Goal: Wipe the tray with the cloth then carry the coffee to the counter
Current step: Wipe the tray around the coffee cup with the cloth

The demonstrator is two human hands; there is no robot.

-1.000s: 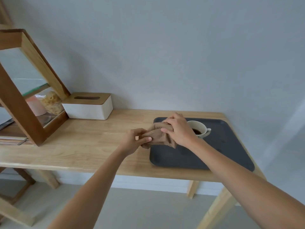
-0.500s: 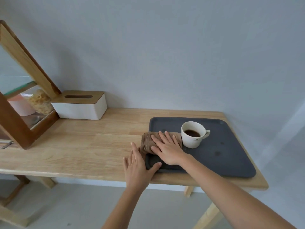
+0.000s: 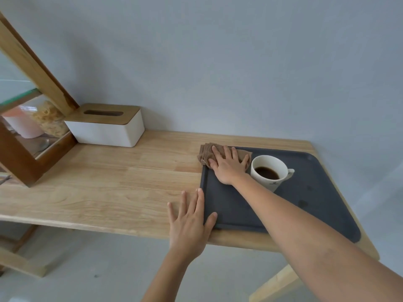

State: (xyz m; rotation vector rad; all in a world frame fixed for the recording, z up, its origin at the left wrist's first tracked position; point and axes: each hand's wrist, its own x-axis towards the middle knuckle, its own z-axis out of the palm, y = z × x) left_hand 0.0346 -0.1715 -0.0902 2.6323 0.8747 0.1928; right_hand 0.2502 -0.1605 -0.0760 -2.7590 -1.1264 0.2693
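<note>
A dark grey tray [image 3: 322, 199] lies on the right end of a wooden table [image 3: 113, 184]. A white cup of coffee [image 3: 269, 172] stands on the tray near its far side. My right hand [image 3: 229, 165] presses flat on a folded brown cloth [image 3: 206, 152] at the tray's far left corner; part of the cloth overhangs onto the table. My left hand [image 3: 190, 216] lies flat with spread fingers on the table at the tray's near left corner, thumb on the tray rim.
A white tissue box with a wooden lid [image 3: 106, 125] stands at the back of the table. A wooden-framed glass case [image 3: 26, 118] holding jars fills the left. The table's right end [image 3: 368, 249] lies just past the tray. Small spots [image 3: 303, 202] mark the tray.
My right hand has pushed the cloth away from me along the tray's left side to its far corner. My left hand stays flat at the near left corner.
</note>
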